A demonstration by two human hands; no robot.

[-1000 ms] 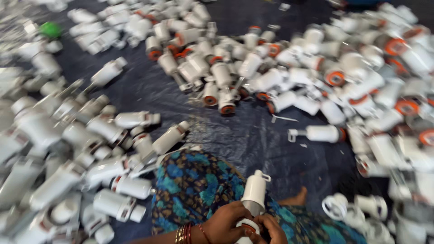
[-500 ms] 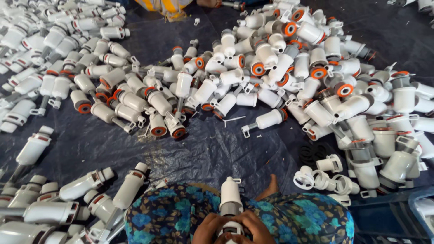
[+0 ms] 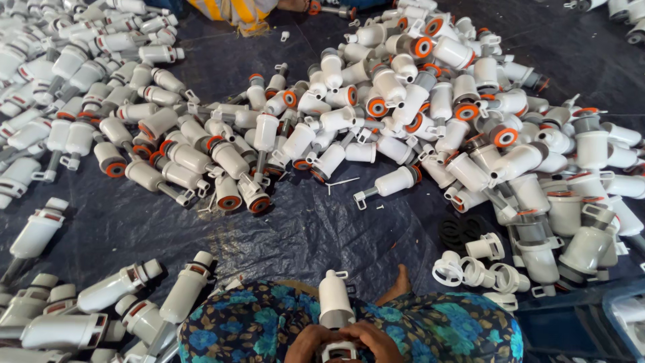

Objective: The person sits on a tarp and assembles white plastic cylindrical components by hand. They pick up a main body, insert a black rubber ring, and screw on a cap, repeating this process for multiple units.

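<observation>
Head view, looking straight down: both hands meet at the bottom edge of the frame, over the person's lap in blue-and-green floral cloth [image 3: 262, 323]. The left hand [image 3: 310, 341] and the right hand [image 3: 375, 340] are clenched around the lower end of a white plastic valve body [image 3: 334, 301], fingers wrapped on either side of its base ring. It stands upright between them with its small loop tab at the top, a hold that seems meant to steady the piece against the lap while the thumbs press at the base.

Everything lies on a dark blue tarpaulin [image 3: 302, 228] spread over the floor. Along its far side sprawls a big heap of like parts [image 3: 376, 114], many with orange rings, tumbled every way. Another spread of white pieces [image 3: 60, 81] fills the far left corner, and a few longer bodies [image 3: 121, 286] lie just beside the lap at the near left. Near the right knee sits a small cluster of white ring caps [image 3: 474, 269], close enough to reach, with black rubber rings [image 3: 457, 232] just beyond it. A blue crate [image 3: 621, 323] shows at the near right corner. Striped yellow cloth [image 3: 235, 10] of someone else appears at the far edge.
</observation>
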